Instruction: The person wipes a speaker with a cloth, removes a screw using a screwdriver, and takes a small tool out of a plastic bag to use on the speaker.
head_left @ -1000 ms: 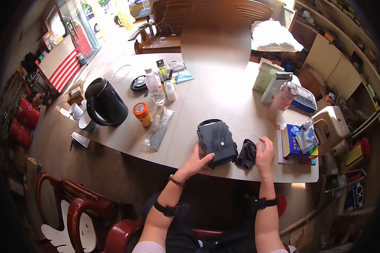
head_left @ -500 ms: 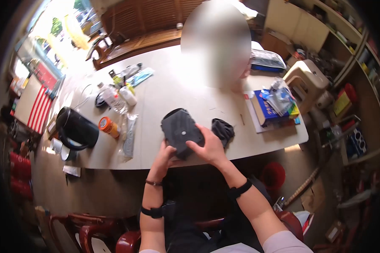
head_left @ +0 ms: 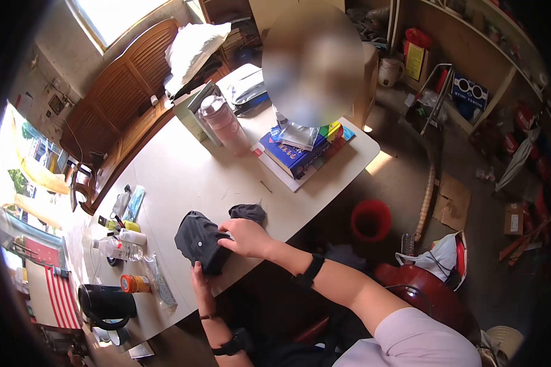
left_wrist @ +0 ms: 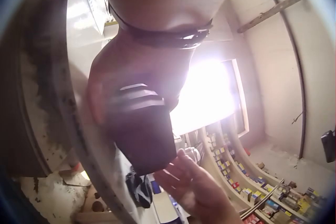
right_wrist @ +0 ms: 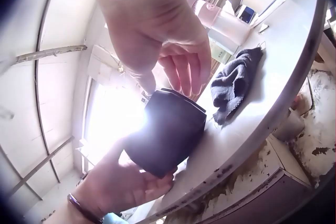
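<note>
A black boxy case (head_left: 199,240) with a small round white dot on its face is at the table's near edge. My left hand (head_left: 202,287) holds its lower end, thumb up against the near side; in the right wrist view the palm and fingers lie along the case's underside. My right hand (head_left: 249,237) grips the opposite edge, with the thumb and fingers (right_wrist: 181,74) on either side of the rim. Just beyond the right hand lies a crumpled dark cloth (head_left: 248,212), seen also beside the case in the right wrist view.
On the table (head_left: 165,174) stand a pink bottle (head_left: 223,125), a blue book (head_left: 294,153) with a plastic packet on top, a black pitcher (head_left: 107,303), an orange-lidded jar (head_left: 134,283) and a clear bottle (head_left: 117,248). A red bucket (head_left: 371,220) is on the floor.
My right hand has left its place beside the dark cloth and come onto the case, while the left hand has stayed on it. The head view has swung to the right.
</note>
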`<control>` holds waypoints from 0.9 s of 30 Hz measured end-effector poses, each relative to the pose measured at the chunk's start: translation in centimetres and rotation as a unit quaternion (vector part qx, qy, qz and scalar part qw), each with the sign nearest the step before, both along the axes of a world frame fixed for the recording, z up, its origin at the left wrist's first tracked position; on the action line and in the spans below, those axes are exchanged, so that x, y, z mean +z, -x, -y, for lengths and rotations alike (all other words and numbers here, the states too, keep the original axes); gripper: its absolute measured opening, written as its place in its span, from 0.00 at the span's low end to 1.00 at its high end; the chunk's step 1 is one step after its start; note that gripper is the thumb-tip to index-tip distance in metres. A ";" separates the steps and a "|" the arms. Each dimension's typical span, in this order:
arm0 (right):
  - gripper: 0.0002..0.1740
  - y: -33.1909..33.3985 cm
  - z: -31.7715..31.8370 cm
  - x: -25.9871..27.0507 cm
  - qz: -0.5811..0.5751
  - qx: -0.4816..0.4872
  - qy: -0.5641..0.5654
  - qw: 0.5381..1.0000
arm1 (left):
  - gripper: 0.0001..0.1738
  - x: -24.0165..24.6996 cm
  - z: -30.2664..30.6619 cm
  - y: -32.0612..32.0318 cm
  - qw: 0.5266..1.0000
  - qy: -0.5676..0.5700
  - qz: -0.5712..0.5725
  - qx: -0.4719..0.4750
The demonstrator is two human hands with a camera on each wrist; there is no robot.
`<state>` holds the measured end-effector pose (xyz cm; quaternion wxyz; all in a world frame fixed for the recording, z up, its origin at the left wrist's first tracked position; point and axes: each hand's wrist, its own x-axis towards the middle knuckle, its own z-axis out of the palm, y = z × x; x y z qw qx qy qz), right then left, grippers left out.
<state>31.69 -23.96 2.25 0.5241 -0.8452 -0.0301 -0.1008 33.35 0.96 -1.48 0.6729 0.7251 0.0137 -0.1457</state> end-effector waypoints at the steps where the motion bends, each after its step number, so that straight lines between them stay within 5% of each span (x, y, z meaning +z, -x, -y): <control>1: 0.21 0.0 0.5 0.0 0.005 -0.004 -0.009 1.000 | 0.37 -0.7 0.6 -0.6 1.000 -0.009 0.005 -0.004; 3: 0.20 -0.1 1.2 -0.3 0.033 -0.015 0.019 0.999 | 0.36 -1.5 0.3 -0.8 0.999 0.038 0.008 0.013; 8: 0.18 -0.9 2.7 -1.4 0.017 -0.063 0.016 0.998 | 0.36 0.1 0.5 0.1 0.995 -0.047 -0.070 0.044; 13: 0.13 -2.0 2.8 0.2 0.027 -0.110 -0.048 0.992 | 0.45 -0.2 0.0 -0.1 0.994 -0.105 -0.034 0.027; 17: 0.11 -0.6 5.4 0.2 0.059 -0.184 -0.056 0.980 | 0.45 0.4 1.2 1.2 0.996 -0.019 -0.085 -0.007; 21: 0.17 -0.5 11.4 1.7 0.190 -0.426 0.055 0.883 | 0.45 -1.1 1.3 1.3 0.998 -0.015 -0.053 0.002; 25: 0.11 -2.9 17.8 -3.3 0.170 -0.550 0.284 0.767 | 0.47 -0.4 1.4 1.3 0.996 -0.040 -0.076 0.019; 26: 0.11 -2.5 18.2 -3.5 0.177 -0.546 0.281 0.769 | 0.47 -0.2 1.5 1.4 0.996 -0.039 -0.070 0.025; 27: 0.09 -1.8 18.7 -3.2 0.120 -0.492 0.254 0.824 | 0.47 0.0 1.9 1.7 0.997 -0.046 -0.050 0.024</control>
